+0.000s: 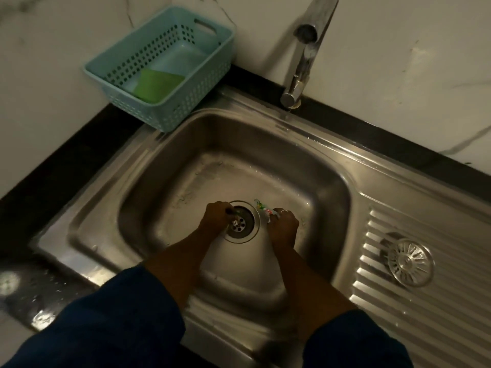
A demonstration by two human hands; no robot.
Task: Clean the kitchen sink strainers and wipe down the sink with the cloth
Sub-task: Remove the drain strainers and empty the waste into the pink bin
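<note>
Both hands are down at the bottom of the sink (318,181). My left hand (215,217) has its fingers curled with the tips right over the drain (247,228), near a small shiny knob (235,223) in there, but it's too dim and blurry to tell if it's actually pinching it. My right hand (284,225) is just on the other side of the drain, closed round a crumpled scrap (263,208) with green and red print, which looks soggy and soft.

1 strainer (409,261) is lying on the ribbed draining part, well off to the right of my right hand. I'd guess it's thin pressed steel, so light and stiff but slippery when wet. Best bet is the centre knob or a pinch across the rim, since the slotted part gives little to hold. Anything in the drain probably lifts by that knob too.

A green cloth (156,83) sits in a basket (159,115) far beyond my left hand, and it should be soft and easy to grab anywhere
</note>
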